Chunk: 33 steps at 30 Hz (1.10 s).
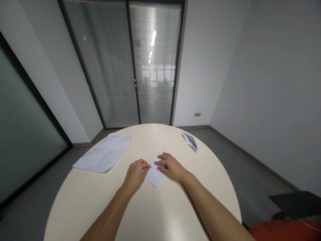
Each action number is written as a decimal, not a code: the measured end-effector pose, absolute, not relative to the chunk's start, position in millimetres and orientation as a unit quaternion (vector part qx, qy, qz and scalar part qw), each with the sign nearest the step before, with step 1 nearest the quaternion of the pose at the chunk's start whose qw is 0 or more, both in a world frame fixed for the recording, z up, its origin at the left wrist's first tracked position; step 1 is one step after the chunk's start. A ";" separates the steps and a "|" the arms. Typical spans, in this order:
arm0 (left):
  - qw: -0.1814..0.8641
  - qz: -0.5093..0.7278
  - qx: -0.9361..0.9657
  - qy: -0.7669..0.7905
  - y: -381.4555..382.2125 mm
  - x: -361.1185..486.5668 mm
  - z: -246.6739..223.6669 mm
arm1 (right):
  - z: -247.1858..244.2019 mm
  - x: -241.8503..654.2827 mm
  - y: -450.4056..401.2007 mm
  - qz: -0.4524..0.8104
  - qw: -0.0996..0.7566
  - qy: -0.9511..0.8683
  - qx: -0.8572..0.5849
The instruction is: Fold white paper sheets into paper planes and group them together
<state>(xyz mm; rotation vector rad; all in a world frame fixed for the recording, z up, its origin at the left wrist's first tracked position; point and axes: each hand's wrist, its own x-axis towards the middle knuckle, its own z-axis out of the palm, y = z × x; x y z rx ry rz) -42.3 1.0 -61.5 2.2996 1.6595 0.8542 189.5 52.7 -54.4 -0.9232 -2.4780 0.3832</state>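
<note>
A small folded sheet of white paper (155,178) lies on the round table between my two hands, one corner pointing toward me. My left hand (136,171) pinches its left edge between thumb and fingertips. On the paper's right side rests my right hand (171,166), its fingers spread and lying over the sheet. Part of the paper is covered by the fingers of both hands.
Creased white sheets (105,153) lie at the table's left edge. A folded printed paper (190,140) is near the far right edge of the cream table (155,137). A red chair (286,230) with a dark flat object (297,204) stands at the right.
</note>
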 end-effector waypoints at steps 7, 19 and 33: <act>0.110 0.300 0.789 0.525 3.3 -45.6 -69.9 | -51.9 205.9 57.9 0.197 0.210 -0.886 -0.364; 0.085 0.290 0.797 0.522 4.6 -47.1 -73.2 | -45.4 213.6 59.1 0.209 0.186 -0.893 -0.353; 0.108 0.305 0.788 0.524 -2.1 -38.7 -63.3 | -52.6 196.4 51.1 0.199 0.220 -0.908 -0.297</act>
